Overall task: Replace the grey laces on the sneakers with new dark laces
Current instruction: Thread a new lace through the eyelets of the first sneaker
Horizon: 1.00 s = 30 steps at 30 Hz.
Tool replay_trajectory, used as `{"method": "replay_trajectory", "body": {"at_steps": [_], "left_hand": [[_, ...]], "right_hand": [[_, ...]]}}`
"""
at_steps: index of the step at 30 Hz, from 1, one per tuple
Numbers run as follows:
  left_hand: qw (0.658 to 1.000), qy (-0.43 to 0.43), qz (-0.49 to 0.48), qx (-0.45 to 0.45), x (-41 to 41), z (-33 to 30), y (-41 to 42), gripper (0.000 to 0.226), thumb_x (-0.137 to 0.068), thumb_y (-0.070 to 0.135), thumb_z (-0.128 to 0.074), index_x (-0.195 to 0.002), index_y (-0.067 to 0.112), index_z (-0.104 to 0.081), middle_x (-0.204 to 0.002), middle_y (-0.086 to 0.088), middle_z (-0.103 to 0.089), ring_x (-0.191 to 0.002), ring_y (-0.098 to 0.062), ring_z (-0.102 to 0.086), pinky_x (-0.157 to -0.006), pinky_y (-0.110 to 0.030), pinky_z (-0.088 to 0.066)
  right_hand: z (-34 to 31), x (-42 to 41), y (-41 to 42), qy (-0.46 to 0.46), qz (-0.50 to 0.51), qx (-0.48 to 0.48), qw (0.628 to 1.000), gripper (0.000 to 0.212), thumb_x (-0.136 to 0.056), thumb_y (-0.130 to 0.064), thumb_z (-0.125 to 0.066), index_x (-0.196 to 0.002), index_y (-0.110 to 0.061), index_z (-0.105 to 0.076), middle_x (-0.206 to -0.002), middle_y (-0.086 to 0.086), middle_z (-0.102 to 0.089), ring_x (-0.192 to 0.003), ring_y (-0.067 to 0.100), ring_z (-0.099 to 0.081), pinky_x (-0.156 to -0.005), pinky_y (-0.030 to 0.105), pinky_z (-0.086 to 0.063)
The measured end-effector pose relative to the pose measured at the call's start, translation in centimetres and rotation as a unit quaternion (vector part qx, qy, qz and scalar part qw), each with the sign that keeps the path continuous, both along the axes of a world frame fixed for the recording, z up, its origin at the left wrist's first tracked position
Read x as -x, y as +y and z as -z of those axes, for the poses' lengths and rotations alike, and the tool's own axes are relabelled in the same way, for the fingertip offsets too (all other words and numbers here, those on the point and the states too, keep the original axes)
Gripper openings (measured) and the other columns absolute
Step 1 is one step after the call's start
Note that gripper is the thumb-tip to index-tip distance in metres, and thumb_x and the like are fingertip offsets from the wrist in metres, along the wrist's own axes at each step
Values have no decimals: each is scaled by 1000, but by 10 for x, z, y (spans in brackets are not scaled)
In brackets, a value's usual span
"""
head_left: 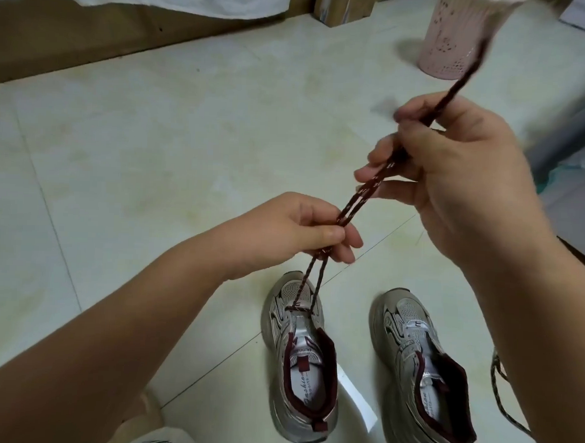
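Two strands of the dark lace (358, 203) run through both grips: the left hand (304, 231) pinches them low between thumb and curled fingers, and the right hand (452, 174) holds them higher, its fingers closed round them. Both strands rise from the lowest eyelets of the left sneaker (299, 360), standing on the tiled floor (153, 166) beside the unlaced right sneaker (418, 371). Another lace (500, 397) lies at the right.

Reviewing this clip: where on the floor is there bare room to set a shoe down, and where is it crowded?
Bare tile runs wide between the wooden base and the left hand. A narrow strip separates the left sneaker from the right sneaker. Crowded: right edge, with a loose lace, and the top right around the pink basket.
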State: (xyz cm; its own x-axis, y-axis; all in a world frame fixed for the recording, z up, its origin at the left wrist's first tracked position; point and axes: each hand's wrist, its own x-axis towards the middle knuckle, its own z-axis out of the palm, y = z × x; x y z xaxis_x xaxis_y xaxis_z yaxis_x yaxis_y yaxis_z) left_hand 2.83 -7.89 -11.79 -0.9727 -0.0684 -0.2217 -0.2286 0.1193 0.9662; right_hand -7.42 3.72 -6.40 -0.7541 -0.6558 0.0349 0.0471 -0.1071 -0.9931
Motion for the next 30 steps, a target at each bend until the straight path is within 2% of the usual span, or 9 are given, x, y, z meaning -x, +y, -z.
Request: {"method": "replay_trajectory", "body": {"at_steps": [6, 10, 15, 18, 20, 22, 24, 27, 30], "left_hand": [[989, 25, -145, -4, -9, 8, 5, 23, -90, 2, -52, -76, 14, -65, -67, 2, -64, -57, -4, -55, -47, -15, -44], [964, 50, -230, -121, -1, 10, 3, 22, -91, 1, -50, -78, 12, -65, -68, 2, -60, -63, -6, -55, -60, -21, -55], [944, 67, -261, -190, 10, 5, 6, 15, -91, 0, -49, -87, 6, -62, -71, 8, -66, -59, -2, -60, -79, -25, -57], [943, 64, -274, -179, 12, 4, 10, 19, -90, -2, -50, -83, 9, -63, -79, 4, -67, -70, -4, -63, -83, -26, -55], [948, 65, -273, -148, 12, 4, 10, 25, -90, -3, -51, -77, 13, -65, -83, -6, -64, -75, -16, -58, -87, -31, -52], [950, 71, -273, -132, 11, 3, 8, 31, -89, -3, -52, -71, 17, -67, -87, -14, -57, -76, -22, -52, -82, -30, -52], [953, 78, -268, -116, 10, 4, 7, 30, -88, -2, -54, -71, 17, -68, -76, -6, -61, -69, -18, -53, -70, -23, -52], [960, 76, -259, -78, 11, 4, 6, 23, -86, -2, -57, -77, 16, -68, -57, 7, -61, -59, -8, -56, -69, -18, -51], [960, 71, -270, -29, 12, 4, -3, 21, -80, 0, -64, -76, 20, -68, -63, 7, -62, -61, -1, -58, -70, -12, -50]], "right_hand": [[27, -2, 1, -88, 22, -72, 993, 5, -95, -18, -50, -97, -13, -50, -76, 9, -61, -60, 17, -61, -51, 27, -54], [52, -19, 1, -78, -89, -217, 969, 77, -64, -53, -61, -125, -8, -45, -98, 8, -59, -84, 17, -60, -75, 37, -57], [84, -40, -3, -23, -110, -264, 958, 56, -69, -20, -80, -115, -16, -47, -82, 6, -60, -71, 12, -57, -71, 30, -51], [95, -48, -13, 22, -60, -234, 970, 25, -78, -12, -71, -96, -14, -54, -66, 2, -59, -60, 10, -53, -61, 23, -46], [98, -48, -16, 0, -18, -197, 980, 7, -85, -4, -58, -88, -10, -55, -52, -5, -55, -56, 11, -56, -68, 35, -52], [96, -44, -16, -6, 5, -177, 984, 8, -87, -5, -55, -81, -11, -56, -47, -5, -51, -50, 8, -56, -69, 34, -52], [92, -42, -17, 62, 11, -193, 979, 12, -83, -16, -64, -75, -15, -56, -49, -4, -46, -48, 8, -47, -59, 22, -44], [93, -37, -18, 139, 22, -225, 964, 27, -86, -22, -62, -66, -10, -48, -52, -5, -39, -51, 10, -34, -51, 23, -32], [86, -29, -17, 54, 7, -197, 979, 25, -91, -12, -50, -67, -12, -47, -57, -1, -52, -59, 15, -49, -66, 36, -46]]}}
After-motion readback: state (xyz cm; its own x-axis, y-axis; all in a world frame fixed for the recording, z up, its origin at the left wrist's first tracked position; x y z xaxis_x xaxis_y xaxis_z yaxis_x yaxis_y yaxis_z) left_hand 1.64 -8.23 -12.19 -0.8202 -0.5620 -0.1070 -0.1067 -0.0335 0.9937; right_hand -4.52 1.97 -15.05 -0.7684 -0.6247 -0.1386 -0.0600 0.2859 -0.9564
